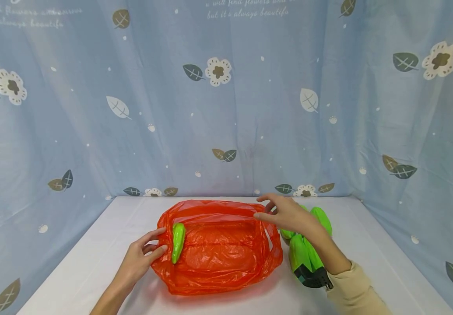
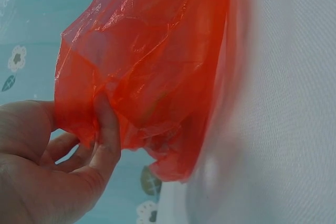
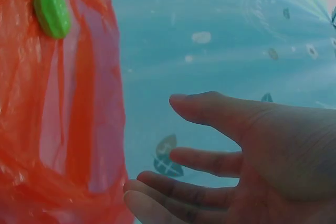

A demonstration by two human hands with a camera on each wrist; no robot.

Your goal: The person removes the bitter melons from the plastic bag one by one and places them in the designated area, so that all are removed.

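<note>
A thin red plastic bag [image 1: 218, 258] lies spread with its mouth facing up. My left hand [image 1: 137, 258] pinches its left edge between thumb and fingers; in the left wrist view the bag's film [image 2: 152, 40] hangs from that hand. A glossy green vegetable [image 1: 178, 243], long with lengthwise ridges, lies within the bag's outline at the left end. Over the bag's upper right corner hovers my right hand [image 1: 289, 214], its fingers spread and nothing between them. In the right wrist view that hand [image 3: 252, 156] is apart from the bag.
Several more long green vegetables [image 1: 321, 218] lie in a pile right of the bag, partly hidden under my right forearm. A black wrist device [image 1: 313, 276] is at the right sleeve. Blue patterned cloth [image 1: 226, 113] encloses the white table [image 1: 104, 245] behind and at the sides.
</note>
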